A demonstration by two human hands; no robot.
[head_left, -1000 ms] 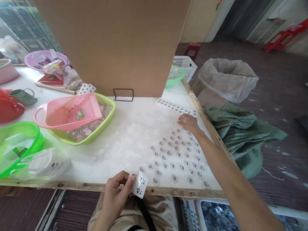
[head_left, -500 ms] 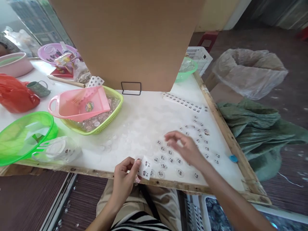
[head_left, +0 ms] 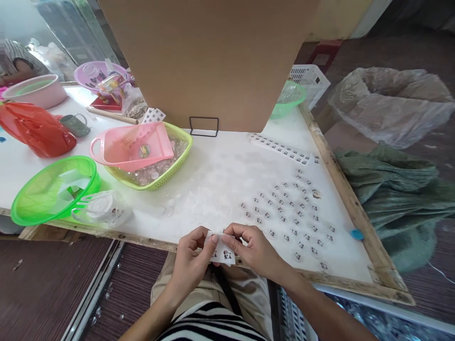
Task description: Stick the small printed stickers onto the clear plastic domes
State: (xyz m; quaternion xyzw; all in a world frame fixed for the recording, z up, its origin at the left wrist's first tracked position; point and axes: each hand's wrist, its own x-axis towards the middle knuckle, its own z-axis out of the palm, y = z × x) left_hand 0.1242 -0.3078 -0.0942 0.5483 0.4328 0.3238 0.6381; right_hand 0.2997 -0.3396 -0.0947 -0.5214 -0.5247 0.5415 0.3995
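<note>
Just over the table's front edge, my left hand pinches a small white sticker sheet printed with panda figures. My right hand is closed at the sheet's upper right edge, thumb on top and fingers curled behind. Whether a single sticker has come loose between its fingertips is hidden. To the right, many small clear discs with panda stickers lie spread over the white table. A longer strip of panda stickers lies farther back.
A yellow-green basket of clear pieces carries a pink scoop-like tray. Left of it are a green basket, a clear plastic bag, a red bag and a mug. A large cardboard panel stands behind; a wooden rim edges the table.
My right hand has moved left and down from above the discs to the sticker sheet, and its fingers have closed there. My left hand still holds the sheet. The view has shifted slightly.
</note>
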